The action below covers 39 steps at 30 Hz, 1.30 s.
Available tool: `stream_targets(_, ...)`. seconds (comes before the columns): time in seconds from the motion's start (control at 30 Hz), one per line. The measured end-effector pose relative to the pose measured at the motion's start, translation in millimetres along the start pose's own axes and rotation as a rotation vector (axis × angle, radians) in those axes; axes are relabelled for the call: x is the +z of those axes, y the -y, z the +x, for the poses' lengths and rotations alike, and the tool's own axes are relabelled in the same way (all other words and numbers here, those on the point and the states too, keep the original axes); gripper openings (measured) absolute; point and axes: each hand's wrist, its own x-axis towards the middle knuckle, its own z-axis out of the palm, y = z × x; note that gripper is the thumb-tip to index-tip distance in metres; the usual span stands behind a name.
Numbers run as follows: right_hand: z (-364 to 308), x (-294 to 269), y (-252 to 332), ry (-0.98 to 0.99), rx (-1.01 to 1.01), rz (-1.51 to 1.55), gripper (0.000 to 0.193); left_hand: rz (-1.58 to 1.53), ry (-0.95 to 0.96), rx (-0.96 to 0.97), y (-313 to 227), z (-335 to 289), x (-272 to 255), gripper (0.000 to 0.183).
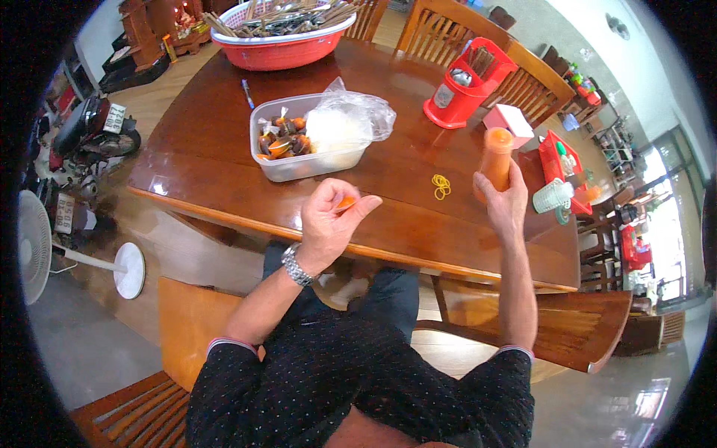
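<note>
My right hand (503,200) is wrapped round a clear bottle of orange sauce (496,149), which stands nearly upright at the table's right side. My left hand (328,224), with a metal watch on its wrist, is curled closed near the table's front edge. A small orange thing (345,203) shows between its thumb and fingers; most of it is hidden, so its kind is unclear. Just beyond sits a clear plastic tub (299,172) with several small tied bags (284,140) of dark and orange contents. Clear plastic bags (340,123) fill its right part and hang over the rim.
Yellow rubber bands (441,187) lie left of the bottle. A red utensil holder (457,93), a pink box (509,123), a red tray (556,160) and a pale green cup (551,196) stand rightward. Farther back are a pen (247,94) and a red basin (280,56) holding a basket of chopsticks.
</note>
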Motion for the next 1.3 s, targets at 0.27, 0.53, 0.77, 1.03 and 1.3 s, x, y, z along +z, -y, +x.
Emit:
stream_targets(0.27,22,26,-127,-0.370,0.199,0.213,0.063,0.101,-0.027,0.155,0,-8,3,0.030)
stream_targets(0.53,-7,40,-109,-0.414,0.119,0.138,0.083,0.125,-0.027,0.118,2,-12,7,0.031)
stream_targets(0.77,-56,-1,-121,-1.038,0.009,0.040,0.087,0.106,-0.019,0.087,6,-11,10,0.029)
stream_targets(1.03,-28,-47,-178,-0.747,0.289,-0.117,0.094,0.011,0.022,0.030,-5,-15,14,0.028)
stream_targets(1.3,-43,-33,-12,-0.425,-0.395,0.006,0.069,0.172,0.116,0.013,-9,-6,8,0.026)
